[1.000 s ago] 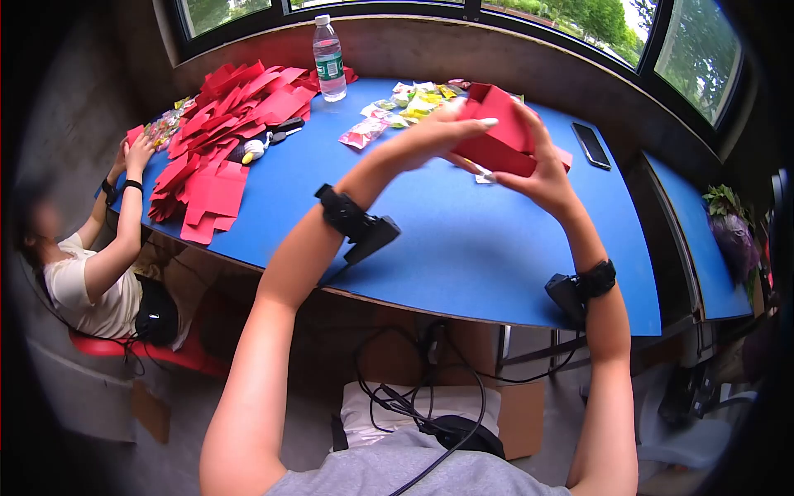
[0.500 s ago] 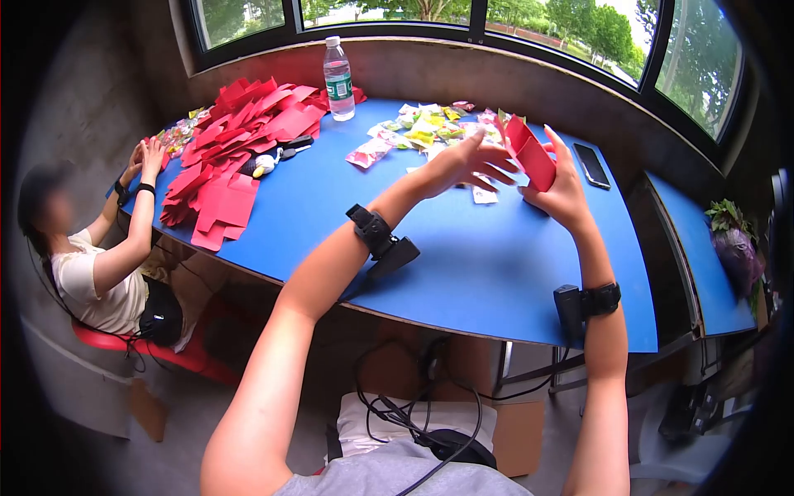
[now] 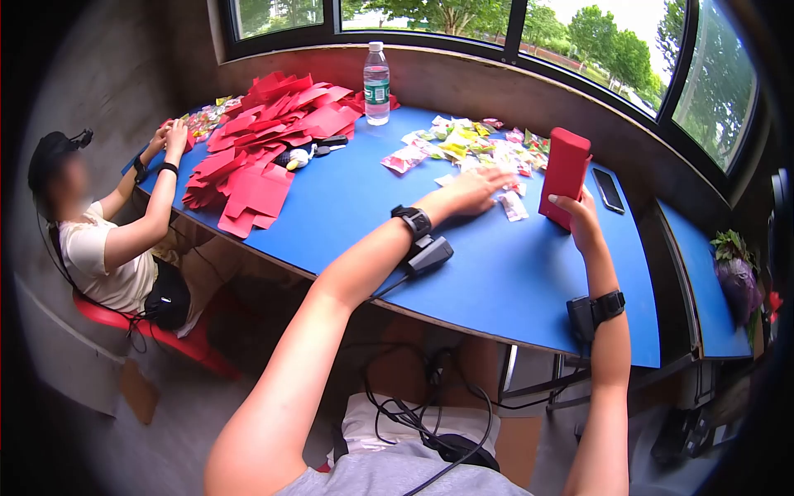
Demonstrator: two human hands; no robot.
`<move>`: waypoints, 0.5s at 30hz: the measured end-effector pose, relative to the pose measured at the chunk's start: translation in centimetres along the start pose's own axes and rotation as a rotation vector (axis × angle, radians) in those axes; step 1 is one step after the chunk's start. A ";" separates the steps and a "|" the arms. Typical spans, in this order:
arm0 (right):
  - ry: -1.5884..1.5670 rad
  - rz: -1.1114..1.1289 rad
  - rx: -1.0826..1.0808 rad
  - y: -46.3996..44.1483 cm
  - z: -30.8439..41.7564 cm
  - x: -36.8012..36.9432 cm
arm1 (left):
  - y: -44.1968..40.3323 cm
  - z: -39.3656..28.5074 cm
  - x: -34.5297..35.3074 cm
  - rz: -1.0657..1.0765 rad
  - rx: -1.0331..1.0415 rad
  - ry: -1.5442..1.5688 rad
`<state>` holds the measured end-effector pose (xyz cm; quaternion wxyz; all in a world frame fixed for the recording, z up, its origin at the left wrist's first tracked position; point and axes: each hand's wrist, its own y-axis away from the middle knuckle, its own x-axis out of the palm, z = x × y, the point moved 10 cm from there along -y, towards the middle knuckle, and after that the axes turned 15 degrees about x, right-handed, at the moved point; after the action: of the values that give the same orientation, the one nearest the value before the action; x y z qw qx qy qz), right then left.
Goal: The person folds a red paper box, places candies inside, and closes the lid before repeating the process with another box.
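Note:
My right hand (image 3: 582, 217) grips a tall red paper box (image 3: 566, 175), held upright above the right part of the blue table (image 3: 430, 256). The thumb lies across the box's near face. My left hand (image 3: 473, 192) is low over the tabletop, fingers stretched out and slightly blurred, with nothing visible in it. Just beyond those fingers lies a spread of small wrapped packets (image 3: 463, 145) in yellow, white and pink. A single white packet (image 3: 513, 206) rests to the right of the left hand.
Flat red paper boxes (image 3: 263, 194) are heaped at the left, with a water bottle (image 3: 377, 87) behind. Dark keys (image 3: 329, 145) lie beside the heap. A phone (image 3: 608, 190) is at the right edge. Another person (image 3: 124, 240) sits at the left, hands over the table.
My right hand has turned the red box upright and raised it. My left hand has moved away from the box, down toward the packets. The camera view has shifted slightly.

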<state>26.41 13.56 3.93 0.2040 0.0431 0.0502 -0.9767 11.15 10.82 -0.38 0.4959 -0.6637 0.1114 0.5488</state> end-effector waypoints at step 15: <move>-0.046 0.007 0.014 -0.1 -0.9 -0.2 | 8.7 11.6 -8.3 -1.073 -0.566 1.146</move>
<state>26.60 13.85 3.05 0.2080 0.0222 0.0387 -0.9771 -5.14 12.40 3.05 0.3710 -0.9026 -0.1270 -0.1774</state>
